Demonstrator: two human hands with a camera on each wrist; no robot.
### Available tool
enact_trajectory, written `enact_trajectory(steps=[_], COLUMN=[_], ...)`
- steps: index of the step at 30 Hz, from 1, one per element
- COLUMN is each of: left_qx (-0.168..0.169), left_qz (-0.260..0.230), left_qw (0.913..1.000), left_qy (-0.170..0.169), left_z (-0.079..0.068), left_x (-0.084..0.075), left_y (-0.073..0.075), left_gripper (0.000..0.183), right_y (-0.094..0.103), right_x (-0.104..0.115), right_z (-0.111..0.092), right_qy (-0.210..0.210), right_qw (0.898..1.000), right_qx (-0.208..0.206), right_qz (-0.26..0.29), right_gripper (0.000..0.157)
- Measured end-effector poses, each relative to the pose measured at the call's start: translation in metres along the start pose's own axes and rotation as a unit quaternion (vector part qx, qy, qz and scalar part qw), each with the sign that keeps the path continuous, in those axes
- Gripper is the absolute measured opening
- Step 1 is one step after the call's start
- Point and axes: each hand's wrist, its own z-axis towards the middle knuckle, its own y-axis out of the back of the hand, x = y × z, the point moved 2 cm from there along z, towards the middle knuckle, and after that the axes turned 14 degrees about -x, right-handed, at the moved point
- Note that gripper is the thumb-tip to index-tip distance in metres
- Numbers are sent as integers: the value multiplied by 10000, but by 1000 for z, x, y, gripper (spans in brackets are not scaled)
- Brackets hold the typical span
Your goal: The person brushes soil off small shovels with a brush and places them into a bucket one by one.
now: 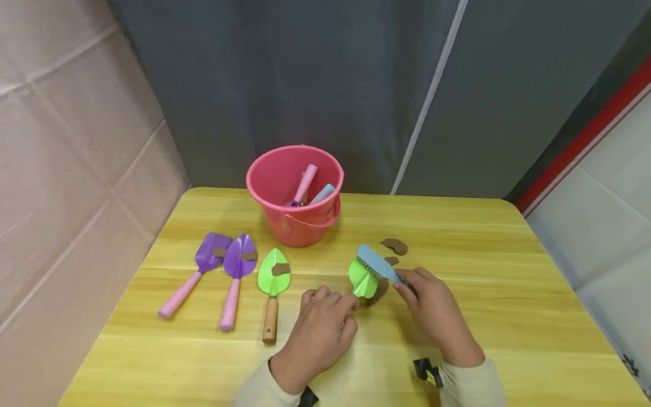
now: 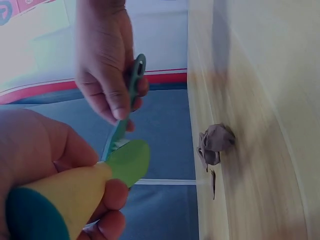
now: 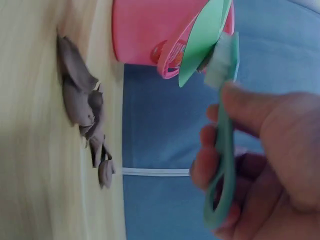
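My left hand (image 1: 322, 328) grips the handle (image 2: 75, 192) of a small toy trowel with a green blade (image 1: 360, 281). That handle is pale yellow with a dark teal end in the left wrist view. A blue-green brush (image 1: 375, 261) is held by its looped handle in my right hand (image 1: 438, 310), thumb along it. Its pale bristles (image 3: 218, 64) touch the blade, and a bit of brown shows by them in the right wrist view. Both tools are raised above the table. Beneath and beyond them lie brown, soft-looking clay pieces (image 3: 80, 95), partly hidden in the head view.
Left of my hands lie a green trowel (image 1: 272, 318), a purple trowel (image 1: 231, 302) and a purple flat shovel (image 1: 180, 294), each with a brown patch on its blade. A pink bucket (image 1: 292, 229) holding several handled tools stands behind, before a grey curtain (image 1: 315, 73).
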Motion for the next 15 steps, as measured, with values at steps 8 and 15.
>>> enact_trajectory(steps=[8,15], left_qx=[76,87], left_qz=[85,-68], left_qw=[9999,9999], left_qy=[72,114], left_z=[-3,-1], left_x=[2,1], left_y=[-1,-4], left_gripper=[14,14], right_y=[-1,-3], right_x=[-9,-4], right_z=[-1,-1], right_qy=[-336,89], right_qw=[9948,9998], right_qx=[-542,-33], right_qz=[-788,-166], right_gripper=[25,24])
